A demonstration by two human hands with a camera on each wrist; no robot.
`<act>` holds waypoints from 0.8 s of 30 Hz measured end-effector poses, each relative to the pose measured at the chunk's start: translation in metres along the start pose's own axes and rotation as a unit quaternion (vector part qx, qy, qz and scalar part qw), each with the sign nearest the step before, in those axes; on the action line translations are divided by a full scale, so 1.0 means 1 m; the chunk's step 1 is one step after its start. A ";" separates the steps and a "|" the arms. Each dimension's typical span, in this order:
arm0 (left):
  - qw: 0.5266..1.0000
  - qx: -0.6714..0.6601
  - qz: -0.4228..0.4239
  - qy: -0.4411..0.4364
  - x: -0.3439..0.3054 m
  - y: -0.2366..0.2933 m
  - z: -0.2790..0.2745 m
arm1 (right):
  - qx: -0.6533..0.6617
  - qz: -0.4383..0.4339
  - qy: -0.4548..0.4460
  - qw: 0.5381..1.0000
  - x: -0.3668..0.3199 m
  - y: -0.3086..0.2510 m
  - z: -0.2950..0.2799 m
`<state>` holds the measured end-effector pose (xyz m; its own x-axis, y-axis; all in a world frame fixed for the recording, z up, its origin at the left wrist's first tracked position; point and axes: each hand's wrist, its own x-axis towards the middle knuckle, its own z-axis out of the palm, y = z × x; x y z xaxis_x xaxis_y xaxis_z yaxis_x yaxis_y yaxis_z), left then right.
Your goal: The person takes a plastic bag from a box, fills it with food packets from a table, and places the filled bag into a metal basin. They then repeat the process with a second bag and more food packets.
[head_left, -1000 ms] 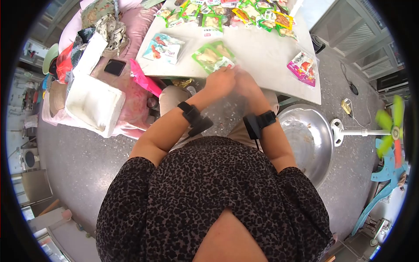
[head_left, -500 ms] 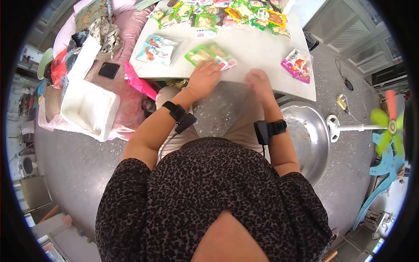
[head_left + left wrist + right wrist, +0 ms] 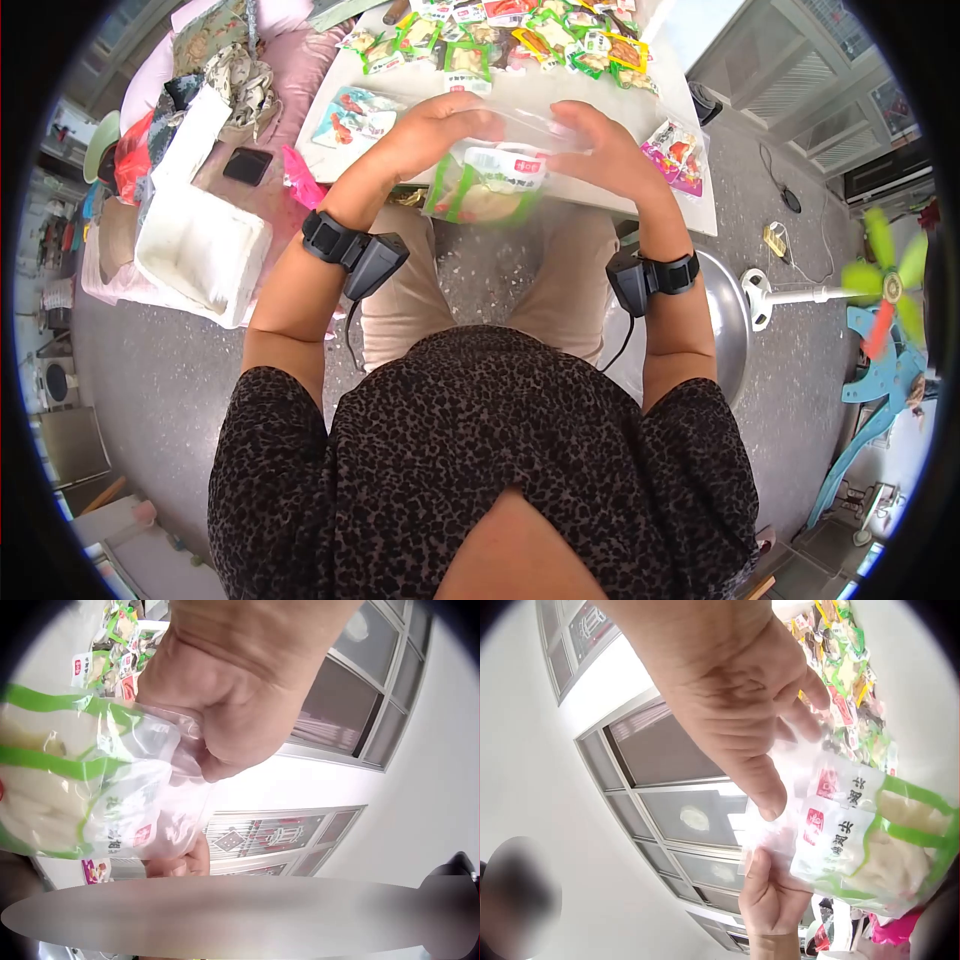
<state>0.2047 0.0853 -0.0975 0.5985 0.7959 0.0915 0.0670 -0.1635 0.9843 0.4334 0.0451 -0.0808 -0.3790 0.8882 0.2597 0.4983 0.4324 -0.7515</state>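
Note:
A clear plastic bag (image 3: 488,190) holding green-and-white snack packets with pale food is raised at the table's front edge, above the person's lap. My left hand (image 3: 440,130) grips its clear upper part on the left; the left wrist view shows the fingers curled at the gathered plastic. On the other side, my right hand (image 3: 615,160) holds the bag's mouth between thumb and fingers, its thumb (image 3: 761,787) lying along the film. Inside the bag, two packet labels (image 3: 814,825) show side by side in the right wrist view.
On the table (image 3: 640,120), a blue-and-white bagged packet (image 3: 355,115) lies left and a pink-purple one (image 3: 675,158) right. Many small snack packets (image 3: 545,35) are heaped at the back. A metal basin (image 3: 725,330) stands right, and a white foam box (image 3: 200,245) sits left.
The bag of green packets has come up off the table toward the person and now hangs between the hands. Both hands have spread apart and hold its clear upper part.

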 end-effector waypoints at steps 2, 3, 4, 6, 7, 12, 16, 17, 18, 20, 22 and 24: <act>0.999 -0.031 -0.007 -0.020 -0.006 0.004 0.010 | 0.019 0.043 -0.090 0.995 0.000 -0.005 -0.005; 0.999 -0.021 -0.002 -0.026 -0.009 0.006 0.015 | 0.030 0.065 -0.134 0.988 -0.001 -0.006 -0.007; 0.999 -0.012 0.001 -0.033 -0.011 0.008 0.019 | 0.019 0.055 -0.137 0.989 -0.003 -0.007 -0.009; 0.998 0.009 0.022 -0.053 -0.014 0.011 0.027 | -0.003 0.042 -0.144 0.989 -0.013 -0.010 -0.012; 0.997 0.017 0.031 -0.067 -0.015 0.012 0.033 | 0.003 0.049 -0.149 0.988 -0.019 -0.017 -0.014; 0.995 -0.048 0.027 -0.082 -0.016 0.018 0.062 | -0.054 0.003 -0.086 0.995 -0.058 -0.017 -0.030; 0.994 -0.080 0.016 -0.073 -0.008 0.000 0.063 | -0.090 0.046 -0.032 0.994 -0.113 -0.009 -0.067; 0.994 -0.082 -0.007 -0.066 -0.010 -0.009 0.061 | -0.089 0.102 -0.029 0.990 -0.132 -0.002 -0.076; 0.995 -0.083 -0.027 -0.057 -0.011 -0.020 0.060 | -0.087 0.154 -0.026 0.984 -0.152 0.006 -0.085; 0.993 -0.073 -0.068 -0.066 -0.014 -0.045 0.054 | -0.017 0.213 0.007 0.977 -0.197 0.034 -0.089; 0.987 -0.070 -0.133 -0.064 -0.022 -0.072 0.050 | 0.050 0.328 0.032 0.943 -0.237 0.066 -0.081; 0.982 -0.030 -0.174 -0.062 -0.034 -0.109 0.043 | 0.019 0.410 0.065 0.910 -0.274 0.103 -0.064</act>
<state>0.2113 0.0513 -0.2147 0.6401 0.7204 -0.2670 0.2398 0.1428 0.9603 0.6382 -0.1439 -0.1907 0.2052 0.9216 -0.3295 0.5432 -0.3873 -0.7450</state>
